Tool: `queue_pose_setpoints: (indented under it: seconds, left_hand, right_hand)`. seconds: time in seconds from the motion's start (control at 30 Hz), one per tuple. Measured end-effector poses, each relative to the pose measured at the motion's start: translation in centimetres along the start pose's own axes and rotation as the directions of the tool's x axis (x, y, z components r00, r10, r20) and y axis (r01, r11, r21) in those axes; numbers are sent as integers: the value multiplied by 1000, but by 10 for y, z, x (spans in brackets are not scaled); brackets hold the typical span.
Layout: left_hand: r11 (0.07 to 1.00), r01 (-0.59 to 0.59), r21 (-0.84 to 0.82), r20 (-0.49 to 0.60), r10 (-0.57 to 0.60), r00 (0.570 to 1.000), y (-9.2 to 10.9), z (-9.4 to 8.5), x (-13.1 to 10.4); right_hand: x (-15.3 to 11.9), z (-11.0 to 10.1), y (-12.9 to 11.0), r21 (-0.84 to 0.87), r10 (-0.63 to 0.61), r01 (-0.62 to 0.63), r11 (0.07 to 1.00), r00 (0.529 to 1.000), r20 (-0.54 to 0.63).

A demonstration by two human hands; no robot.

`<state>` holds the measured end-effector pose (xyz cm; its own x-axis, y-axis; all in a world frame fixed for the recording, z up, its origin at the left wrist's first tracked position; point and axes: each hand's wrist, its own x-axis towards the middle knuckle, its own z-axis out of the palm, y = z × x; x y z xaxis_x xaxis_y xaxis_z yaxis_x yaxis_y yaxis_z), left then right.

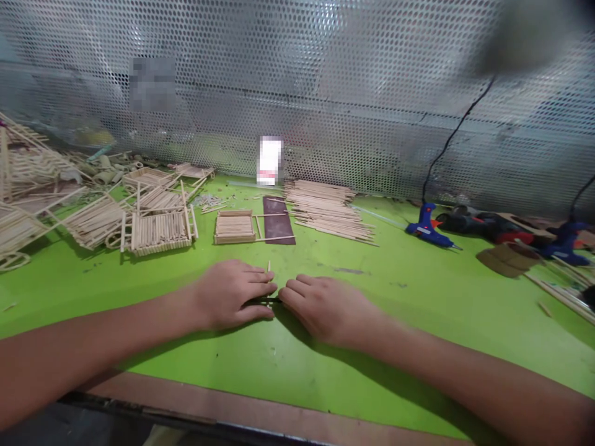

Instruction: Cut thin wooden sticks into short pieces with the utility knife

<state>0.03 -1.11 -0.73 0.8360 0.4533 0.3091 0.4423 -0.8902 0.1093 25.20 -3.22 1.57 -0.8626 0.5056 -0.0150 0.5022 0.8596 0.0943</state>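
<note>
My left hand (235, 294) lies low over the green table (260, 359), its fingers pressed on a thin pale stick (268, 266) that stands out beyond the fingertips. Close on its right, my right hand (320, 306) is closed around a dark, thin tool (269, 300), whose narrow part reaches under the left fingers. Most of the tool is hidden in the right hand. Beyond the hands sits a small tray-like piece made of sticks (235, 227), with two sticks reaching over a dark flat plate (279, 221).
Many loose sticks (325, 209) lie behind the plate. Several stick-built cart shapes (160, 230) crowd the left. A blue glue gun (430, 229), a brown tape roll (506, 257) and a second glue gun (569, 244) are on the right. Perforated metal sheeting (325, 80) closes the back.
</note>
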Motion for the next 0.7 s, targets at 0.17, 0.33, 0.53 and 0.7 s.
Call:
queue_pose_setpoints:
  seconds: [0.17, 0.33, 0.53, 0.7]
  left_hand:
    - [999, 33, -21, -61, -35, 998, 4, 1, 1]
    - [1000, 25, -11, -67, -26, 997, 3, 1, -1]
    - [1000, 1, 28, -73, 1, 997, 5, -2, -4]
    - [990, -34, 133, -90, 46, 995, 8, -5, -2]
  right_hand:
    - [1, 0, -1, -35, -14, 15, 999, 1000, 15]
    - [-6, -1, 3, -4, -16, 16, 1000, 1000, -15]
    - [-10, 1, 5, 30, -2, 3, 1000, 999, -36]
    - [-9, 0, 5, 48, 4, -2, 999, 1000, -29]
